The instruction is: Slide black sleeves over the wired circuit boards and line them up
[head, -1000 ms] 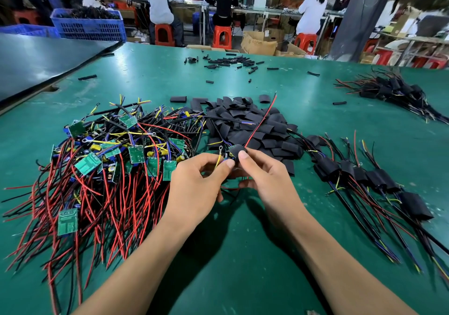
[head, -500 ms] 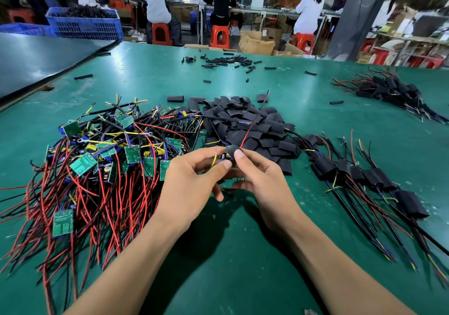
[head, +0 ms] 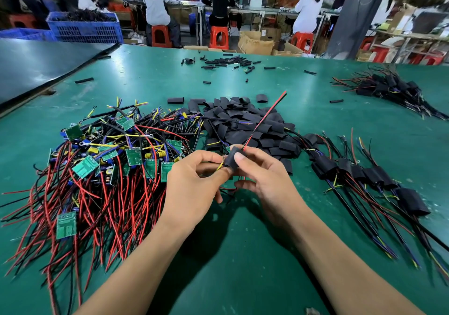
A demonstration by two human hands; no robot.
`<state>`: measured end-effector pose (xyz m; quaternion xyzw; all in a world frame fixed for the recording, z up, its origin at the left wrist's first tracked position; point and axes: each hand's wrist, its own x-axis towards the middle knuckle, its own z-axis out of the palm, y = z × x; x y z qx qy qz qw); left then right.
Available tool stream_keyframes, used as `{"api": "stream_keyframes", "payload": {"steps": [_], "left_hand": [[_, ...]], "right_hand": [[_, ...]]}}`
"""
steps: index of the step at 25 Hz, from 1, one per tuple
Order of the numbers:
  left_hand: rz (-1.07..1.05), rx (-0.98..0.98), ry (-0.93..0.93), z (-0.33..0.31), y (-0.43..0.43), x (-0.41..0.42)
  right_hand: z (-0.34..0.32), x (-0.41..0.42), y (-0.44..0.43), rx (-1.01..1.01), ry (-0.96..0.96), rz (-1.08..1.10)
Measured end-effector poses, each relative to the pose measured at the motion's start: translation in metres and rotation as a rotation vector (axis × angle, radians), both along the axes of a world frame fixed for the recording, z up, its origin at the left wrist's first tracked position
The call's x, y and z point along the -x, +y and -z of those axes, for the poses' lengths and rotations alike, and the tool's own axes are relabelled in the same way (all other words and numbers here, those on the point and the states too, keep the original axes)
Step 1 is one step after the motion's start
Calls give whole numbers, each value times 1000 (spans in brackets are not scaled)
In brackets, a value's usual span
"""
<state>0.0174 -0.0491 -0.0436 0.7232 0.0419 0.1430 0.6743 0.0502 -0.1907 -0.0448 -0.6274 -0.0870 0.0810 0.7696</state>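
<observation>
both hands meet over the green bench [head: 243, 261]: left hand [head: 192, 181] and right hand [head: 264, 176] pinch one black sleeve [head: 232, 160] between thumbs and fingertips, its red wire [head: 264, 118] jutting toward 1 o'clock. bare wired boards [head: 97, 169] heap at 9 o'clock, loose sleeves [head: 243, 120] at 12, sleeved boards [head: 364, 171] lined up at 3.

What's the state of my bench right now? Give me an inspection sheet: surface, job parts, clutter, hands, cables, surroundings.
Surface: green table, nothing spilled seen.
Job's things: bare boards heaped left; black sleeves piled centre; sleeved boards in a row right.
Clutter: thin tube offcuts scattered at the far side; another sleeved bundle far right.
Hands: left hand and right hand both pinch the held sleeve.
Cables: red-black wire pair sticks up from the held sleeve.
Surroundings: blue crate, seated workers on red stools.
</observation>
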Motion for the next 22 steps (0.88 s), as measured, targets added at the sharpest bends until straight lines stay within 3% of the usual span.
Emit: {"api": "stream_keyframes", "payload": {"steps": [5, 11, 15, 22], "left_hand": [[-36, -52, 22, 0, 0, 1], [102, -68, 29, -2, -5, 4], [167, 74, 29, -5, -6, 4], [148, 156, 70, -5, -3, 3]], "right_hand": [[0, 2, 0, 56, -52, -6], [-4, -3, -2, -90, 123, 8], [-5, -5, -5, -166, 149, -58], [-6, -3, -5, -194, 214, -122]]}}
